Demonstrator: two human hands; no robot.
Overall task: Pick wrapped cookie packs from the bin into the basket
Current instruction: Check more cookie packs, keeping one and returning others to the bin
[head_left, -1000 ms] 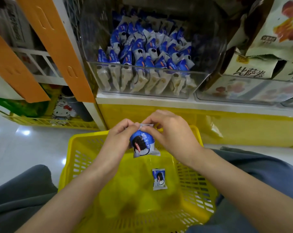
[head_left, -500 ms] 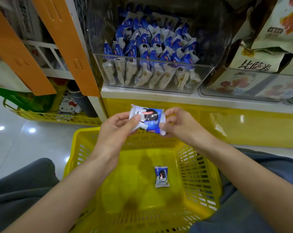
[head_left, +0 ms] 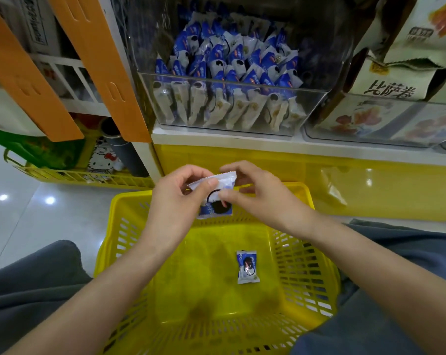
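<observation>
Holds one cookie pack [head_left: 218, 210] pinched in left hand [head_left: 175, 201] and right hand [head_left: 257, 193] alike, fingers curled on its edges, just above the yellow basket [head_left: 301, 267] far rim; shows a second pack [head_left: 247, 267] lying on the basket floor, many more in the clear bin [head_left: 232, 83] beyond

The left hand [head_left: 174, 203] and right hand [head_left: 260, 198] hide part of the blue and white cookie pack [head_left: 218, 208]. The yellow plastic basket [head_left: 122, 239] runs off the bottom edge.

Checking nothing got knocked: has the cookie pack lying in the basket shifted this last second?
No. The blue-and-white wrapped cookie pack lies at the same spot, right of centre in the yellow plastic basket.
</observation>
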